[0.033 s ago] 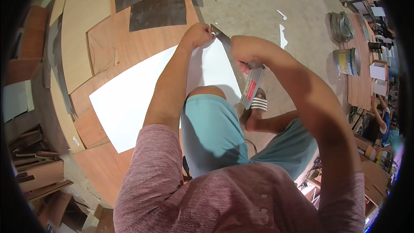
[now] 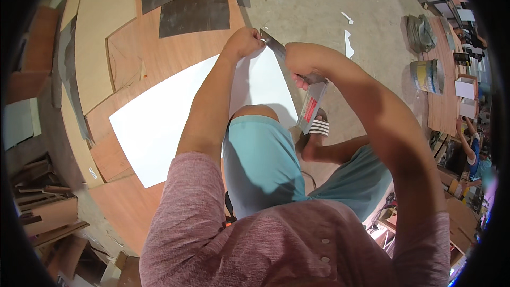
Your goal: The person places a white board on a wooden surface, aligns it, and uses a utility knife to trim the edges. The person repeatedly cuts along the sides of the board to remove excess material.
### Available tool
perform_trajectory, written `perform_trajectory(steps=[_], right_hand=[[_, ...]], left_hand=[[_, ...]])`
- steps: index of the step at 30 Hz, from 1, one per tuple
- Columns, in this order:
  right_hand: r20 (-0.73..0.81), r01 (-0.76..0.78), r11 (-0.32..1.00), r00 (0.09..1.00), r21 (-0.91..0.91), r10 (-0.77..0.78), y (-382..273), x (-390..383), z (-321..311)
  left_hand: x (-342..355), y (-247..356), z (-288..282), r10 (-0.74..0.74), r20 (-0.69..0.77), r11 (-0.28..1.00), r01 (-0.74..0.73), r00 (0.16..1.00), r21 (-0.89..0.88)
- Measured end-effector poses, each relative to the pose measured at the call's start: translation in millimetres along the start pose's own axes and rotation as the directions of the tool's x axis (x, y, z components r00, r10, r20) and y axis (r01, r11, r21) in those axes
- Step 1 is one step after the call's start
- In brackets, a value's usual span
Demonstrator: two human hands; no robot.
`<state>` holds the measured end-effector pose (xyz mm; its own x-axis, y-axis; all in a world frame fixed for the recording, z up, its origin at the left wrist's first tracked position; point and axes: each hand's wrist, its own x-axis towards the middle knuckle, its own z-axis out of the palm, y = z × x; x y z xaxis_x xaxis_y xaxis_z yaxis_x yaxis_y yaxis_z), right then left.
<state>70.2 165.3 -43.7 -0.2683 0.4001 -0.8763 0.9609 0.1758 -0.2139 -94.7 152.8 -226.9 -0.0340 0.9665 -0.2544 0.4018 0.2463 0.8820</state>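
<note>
A large white sheet point(image 2: 164, 119) lies over the plywood, its far corner reaching up between my hands. My left hand point(image 2: 246, 43) is closed at that corner, fingers pinched on its edge. Fingers curled, my right hand point(image 2: 305, 66) grips a flat metal tool. The tool's dark, narrow blade end point(image 2: 273, 42) points toward my left fingertips, close to the sheet's corner. On the near side of the same hand, a silver-grey flat part with a red label point(image 2: 311, 107) hangs down past the sheet's right edge. The grip itself is mostly hidden by my right hand.
Dark flat pieces point(image 2: 195, 15) rest on the plywood point(image 2: 154, 40) at the far side. White scraps point(image 2: 348, 44) lie on the concrete floor point(image 2: 303, 0). A bucket point(image 2: 427, 76) and a sack point(image 2: 421, 33) stand right. Wood offcuts point(image 2: 50, 210) fill the near left; another person point(image 2: 473, 149) is far right.
</note>
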Motion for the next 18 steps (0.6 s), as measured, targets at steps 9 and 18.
perform_trajectory(steps=[9,18], right_hand=[[-0.011,-0.021,0.998,1.0,0.055,0.021,-11.9,17.0,5.6],[-0.114,-0.025,0.994,0.993,0.108,0.038,-9.7,53.4,14.0]], left_hand=[[2.7,-4.1,-0.1,0.007,0.012,0.999,-0.008,1.0,0.042],[7.0,-8.2,0.9,-0.006,0.018,0.998,0.005,1.0,0.07]])
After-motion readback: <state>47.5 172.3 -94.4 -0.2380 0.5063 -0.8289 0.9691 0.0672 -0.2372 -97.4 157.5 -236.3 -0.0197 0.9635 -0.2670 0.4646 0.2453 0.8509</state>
